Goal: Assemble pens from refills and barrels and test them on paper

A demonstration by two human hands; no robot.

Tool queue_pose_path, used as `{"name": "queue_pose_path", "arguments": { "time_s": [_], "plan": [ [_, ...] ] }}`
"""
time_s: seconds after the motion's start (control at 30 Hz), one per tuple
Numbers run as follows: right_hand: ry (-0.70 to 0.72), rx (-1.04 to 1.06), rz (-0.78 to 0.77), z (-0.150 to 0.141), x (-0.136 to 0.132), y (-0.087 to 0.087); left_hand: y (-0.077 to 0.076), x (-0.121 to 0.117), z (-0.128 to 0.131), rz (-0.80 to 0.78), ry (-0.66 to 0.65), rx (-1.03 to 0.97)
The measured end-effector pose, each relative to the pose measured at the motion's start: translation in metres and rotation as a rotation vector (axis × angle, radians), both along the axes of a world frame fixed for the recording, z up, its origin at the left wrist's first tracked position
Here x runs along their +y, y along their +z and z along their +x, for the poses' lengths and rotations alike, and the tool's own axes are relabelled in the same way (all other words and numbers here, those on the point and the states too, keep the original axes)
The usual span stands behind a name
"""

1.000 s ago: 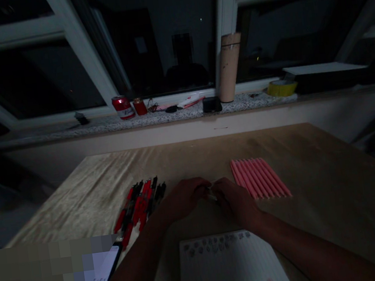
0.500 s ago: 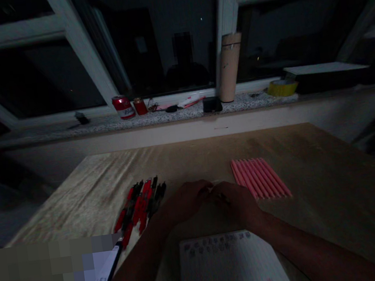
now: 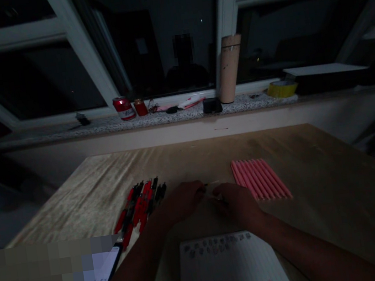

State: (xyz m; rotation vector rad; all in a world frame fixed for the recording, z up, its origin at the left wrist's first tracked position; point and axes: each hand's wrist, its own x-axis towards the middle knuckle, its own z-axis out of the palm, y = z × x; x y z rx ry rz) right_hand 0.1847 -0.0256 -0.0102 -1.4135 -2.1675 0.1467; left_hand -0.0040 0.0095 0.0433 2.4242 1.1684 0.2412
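Observation:
My left hand (image 3: 187, 199) is closed over the table just beyond the notebook, with a small thin dark-tipped piece (image 3: 206, 184) showing at its fingertips. Facing it, my right hand (image 3: 238, 200) is curled, and a small pale piece (image 3: 217, 197) shows at its fingers. Dim light hides what either piece is. A loose pile of red and black pens (image 3: 141, 206) lies left of my left hand. Close by my right hand, several pink pens or pencils (image 3: 260, 179) lie side by side in a row. Nearer me is a lined notebook (image 3: 221, 267) with dark and red marks.
A phone (image 3: 104, 280) with a lit screen lies at lower left, partly blurred out. Behind the wooden table (image 3: 192, 151), the windowsill holds a red can (image 3: 124, 108), a small red jar (image 3: 140, 107), a tall tan cylinder (image 3: 231, 70), a black box (image 3: 212, 105) and yellow tape (image 3: 281, 89).
My hands were together, fingers nearly touching; now a small gap separates them. The small pieces at the fingertips show more clearly. The pens, pink row and notebook stay put.

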Motion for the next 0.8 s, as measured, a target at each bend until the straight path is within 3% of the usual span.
{"name": "queue_pose_path", "arguments": {
  "time_s": [0.2, 0.4, 0.8],
  "plan": [
    [0.061, -0.215, -0.025, -0.003, -0.0018, 0.0059, -0.0024, 0.0022, -0.0056, -0.013, 0.043, 0.038],
    [0.068, -0.297, -0.032, -0.0038, 0.0005, 0.0018, -0.0048, 0.0019, -0.0072, -0.051, 0.069, 0.076],
    [0.094, -0.095, -0.073, -0.0038, 0.0008, 0.0012, -0.0043, -0.0011, -0.0047, -0.053, 0.067, 0.112]
  ]
}}
